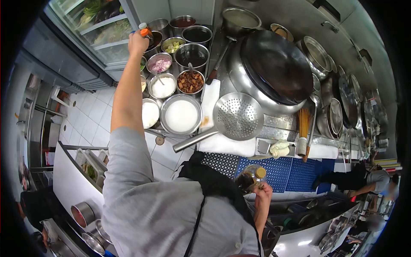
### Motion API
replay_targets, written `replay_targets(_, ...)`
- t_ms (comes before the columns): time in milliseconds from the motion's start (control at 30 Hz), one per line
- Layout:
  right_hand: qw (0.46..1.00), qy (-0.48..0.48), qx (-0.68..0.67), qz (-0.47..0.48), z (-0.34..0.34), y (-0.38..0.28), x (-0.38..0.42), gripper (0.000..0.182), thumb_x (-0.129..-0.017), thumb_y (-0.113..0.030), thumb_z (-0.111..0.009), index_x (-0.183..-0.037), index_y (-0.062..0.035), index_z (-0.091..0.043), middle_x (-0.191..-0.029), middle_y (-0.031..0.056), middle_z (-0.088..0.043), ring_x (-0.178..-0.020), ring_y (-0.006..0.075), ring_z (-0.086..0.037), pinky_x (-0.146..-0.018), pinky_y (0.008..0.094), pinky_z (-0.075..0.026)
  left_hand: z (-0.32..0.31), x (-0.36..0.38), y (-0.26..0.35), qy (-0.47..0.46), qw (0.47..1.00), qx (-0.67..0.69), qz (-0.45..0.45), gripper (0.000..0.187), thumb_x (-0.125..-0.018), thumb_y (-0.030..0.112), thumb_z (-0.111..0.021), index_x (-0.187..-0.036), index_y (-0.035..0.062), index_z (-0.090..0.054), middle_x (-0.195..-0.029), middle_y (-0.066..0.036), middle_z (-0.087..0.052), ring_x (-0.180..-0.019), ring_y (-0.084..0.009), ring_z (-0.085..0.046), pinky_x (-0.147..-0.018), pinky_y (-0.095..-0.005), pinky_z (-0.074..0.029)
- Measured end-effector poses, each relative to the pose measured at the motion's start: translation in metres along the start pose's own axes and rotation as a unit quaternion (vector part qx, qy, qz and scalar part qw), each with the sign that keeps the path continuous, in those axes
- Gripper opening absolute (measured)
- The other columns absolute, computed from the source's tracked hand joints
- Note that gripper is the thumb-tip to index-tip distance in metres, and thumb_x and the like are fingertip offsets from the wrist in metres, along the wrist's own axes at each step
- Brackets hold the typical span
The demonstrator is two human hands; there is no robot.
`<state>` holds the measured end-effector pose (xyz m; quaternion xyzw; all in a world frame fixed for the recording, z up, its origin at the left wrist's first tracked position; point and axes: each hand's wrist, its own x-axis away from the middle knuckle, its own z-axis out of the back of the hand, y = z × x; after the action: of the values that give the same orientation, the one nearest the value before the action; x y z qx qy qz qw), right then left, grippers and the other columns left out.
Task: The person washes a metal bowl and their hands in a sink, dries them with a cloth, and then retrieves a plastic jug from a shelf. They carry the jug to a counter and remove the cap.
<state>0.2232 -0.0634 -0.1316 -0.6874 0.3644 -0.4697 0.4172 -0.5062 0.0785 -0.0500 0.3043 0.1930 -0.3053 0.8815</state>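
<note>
My left hand is stretched out to the far end of the row of metal pots, its fingers closed around a bottle with an orange cap. A second cap, pale, shows just behind it. Low in front of my body, my right hand grips a clear bottle with a yellow cap and dark contents. Nearest my left arm are a pot of sliced shallots, a pot of white powder with a spoon in it, and a pot of chopped green vegetable.
A perforated strainer lies across white cloths beside a large dark wok. A bamboo brush stands right of it. A pot of brown fried pieces and a white-filled bowl sit nearby. Another person works at the far right.
</note>
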Motion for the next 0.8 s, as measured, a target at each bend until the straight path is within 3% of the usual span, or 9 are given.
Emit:
replay_targets(200,0.999,-0.027,0.005,-0.024,-0.048,-0.019,-0.012,0.013,-0.068,-0.007,-0.064,-0.079,-0.0006,-0.063,-0.074,-0.0001,-0.061,-0.067,0.0082,-0.052,-0.064,0.0235,-0.039,-0.024,-0.037,-0.009,-0.096,0.995,-0.021,-0.012,0.049,-0.076,0.023,-0.07,-0.12,0.0037,-0.06,-0.12,-0.026,-0.057,-0.109,-0.0423,-0.059,-0.093,-0.0468,-0.049)
replay_targets(300,0.998,-0.043,0.031,-0.026,-0.06,-0.019,-0.026,0.014,-0.068,-0.009,-0.065,-0.079,-0.0003,-0.064,-0.075,0.0005,-0.061,-0.068,0.0085,-0.052,-0.064,0.0234,-0.039,-0.049,-0.049,-0.03,-0.09,0.995,-0.023,-0.031,0.055,-0.072,0.032,-0.077,-0.115,0.0027,-0.062,-0.111,-0.026,-0.062,-0.106,-0.0391,-0.06,-0.092,-0.0467,-0.048)
replay_targets(433,0.997,-0.039,0.054,-0.026,-0.071,-0.019,-0.037,0.01,-0.068,-0.008,-0.062,-0.075,-0.0014,-0.06,-0.072,-0.0003,-0.057,-0.065,0.0078,-0.05,-0.062,0.0228,-0.037,-0.038,-0.041,-0.027,-0.065,0.996,-0.002,-0.058,0.049,-0.071,0.033,-0.078,-0.106,0.0018,-0.063,-0.104,-0.021,-0.065,-0.101,-0.0393,-0.062,-0.087,-0.047,-0.051)
replay_targets(567,0.998,-0.028,0.059,-0.014,-0.069,-0.019,-0.039,0.008,-0.068,-0.009,-0.06,-0.073,-0.0026,-0.058,-0.069,-0.0013,-0.054,-0.063,0.007,-0.048,-0.06,0.0227,-0.036,-0.005,-0.03,-0.014,0.021,0.995,0.055,-0.074,0.047,-0.068,0.033,-0.076,-0.1,0.0028,-0.063,-0.095,-0.019,-0.067,-0.09,-0.0367,-0.064,-0.078,-0.0476,-0.051)
replay_targets(633,0.998,-0.038,0.059,-0.009,-0.064,-0.021,-0.037,0.008,-0.069,-0.009,-0.06,-0.073,-0.0026,-0.058,-0.069,-0.0017,-0.054,-0.063,0.0068,-0.047,-0.059,0.0223,-0.036,0.012,-0.035,-0.004,0.115,0.984,0.071,-0.113,0.045,-0.068,0.038,-0.075,-0.096,0.0034,-0.063,-0.092,-0.017,-0.067,-0.084,-0.0365,-0.065,-0.073,-0.0463,-0.051)
replay_targets(700,0.997,-0.028,0.069,-0.001,-0.065,-0.023,-0.032,0.009,-0.069,-0.01,-0.06,-0.074,-0.0024,-0.059,-0.069,-0.002,-0.055,-0.063,0.0069,-0.047,-0.058,0.0221,-0.036,0.058,-0.035,0.032,0.14,0.97,0.111,-0.165,0.045,-0.069,0.042,-0.074,-0.093,0.0055,-0.065,-0.085,-0.014,-0.068,-0.076,-0.0337,-0.066,-0.069,-0.0432,-0.051)
replay_targets(800,0.995,-0.008,0.094,-0.012,-0.061,-0.03,-0.023,0.01,-0.071,-0.01,-0.061,-0.075,-0.0018,-0.06,-0.069,-0.0023,-0.057,-0.064,0.0073,-0.049,-0.059,0.0223,-0.038,0.113,-0.034,0.086,0.199,0.94,0.099,-0.258,0.048,-0.07,0.045,-0.079,-0.098,0.0078,-0.067,-0.087,-0.009,-0.069,-0.082,-0.0253,-0.067,-0.074,-0.0372,-0.052)
